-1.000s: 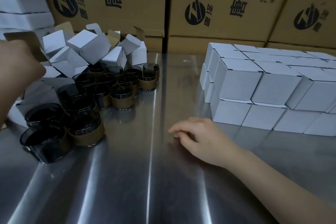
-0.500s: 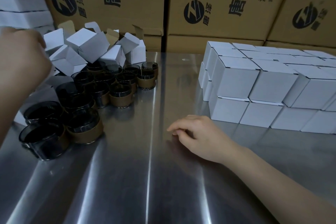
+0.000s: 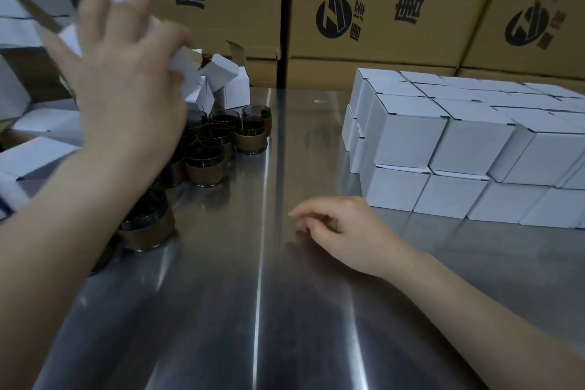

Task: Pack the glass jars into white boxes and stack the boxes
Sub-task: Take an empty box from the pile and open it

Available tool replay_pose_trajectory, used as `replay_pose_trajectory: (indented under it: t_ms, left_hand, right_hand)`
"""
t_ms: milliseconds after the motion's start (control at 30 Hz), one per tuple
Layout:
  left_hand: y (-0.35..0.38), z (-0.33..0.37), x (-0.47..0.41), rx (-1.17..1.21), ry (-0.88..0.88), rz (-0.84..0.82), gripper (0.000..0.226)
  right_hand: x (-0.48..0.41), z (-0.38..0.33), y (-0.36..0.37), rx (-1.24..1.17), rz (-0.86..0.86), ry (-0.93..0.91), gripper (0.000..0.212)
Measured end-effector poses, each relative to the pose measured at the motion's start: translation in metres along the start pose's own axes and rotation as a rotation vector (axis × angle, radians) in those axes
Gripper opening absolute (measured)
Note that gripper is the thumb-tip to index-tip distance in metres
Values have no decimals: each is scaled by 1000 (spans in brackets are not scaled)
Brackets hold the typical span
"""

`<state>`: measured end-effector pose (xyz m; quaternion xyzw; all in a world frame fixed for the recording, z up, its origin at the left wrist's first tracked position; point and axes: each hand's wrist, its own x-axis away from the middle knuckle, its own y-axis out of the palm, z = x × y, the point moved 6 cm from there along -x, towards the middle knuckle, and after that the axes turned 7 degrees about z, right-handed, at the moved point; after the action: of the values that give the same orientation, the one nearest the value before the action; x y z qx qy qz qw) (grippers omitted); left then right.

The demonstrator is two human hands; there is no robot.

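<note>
**Left hand [image 3: 126,82] up with a white box [image 3: 186,71], right hand [image 3: 351,231] down on the worktop [image 3: 253,310]**

Nearest us is bare steel worktop, streaked with glare. At centre frame the right hand rests on it, grip loose, fingers lightly curled and holding nothing. Left of centre the glass jars [image 3: 218,142] crowd together on the steel, dark glass with tan bands, and the nearest jar sits just under the left forearm. Above them, upper left, the left hand is raised off the worktop with its grip clamped round the white box. It's blurred, so I cannot tell how its flaps sit. At right the stacked boxes [image 3: 408,142] stand closed, two layers high, well apart from the jars. Behind the jars, loose boxes [image 3: 231,89] lie tumbled with flaps open. Printed brown cartons [image 3: 395,9] wall off the back.
</note>
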<state>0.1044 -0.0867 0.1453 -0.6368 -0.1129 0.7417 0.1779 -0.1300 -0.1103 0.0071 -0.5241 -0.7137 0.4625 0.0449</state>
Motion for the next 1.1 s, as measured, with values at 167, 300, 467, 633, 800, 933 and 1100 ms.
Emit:
replay_pose_trajectory:
  t_ms: [167,300,467,633,800,933,1100]
  left_hand:
    - [6,68,37,136,231,26,32]
    - [22,103,74,253,424,-5,20]
    - [41,121,112,378,563,-100,38]
    - [49,127,127,453,635,-162,17]
    - [51,122,125,626,492,-222,34]
    - [53,108,119,768,231,-190,46]
    - [59,93,115,747,-5,-197,48]
  right_hand:
    - [-4,12,-8,-297,142,166,36]
    - [-8,21,-12,-686,255,367,26]
    - [-14,29,-11,-1102,178,488,43]
    - [-15,27,-8,-1292,69,536,51]
    - [-15,45,-13,-1162,195,510,48]
    - [-16,47,-17,-1102,234,456,53]
    - [-17,46,-18,-974,271,407,37]
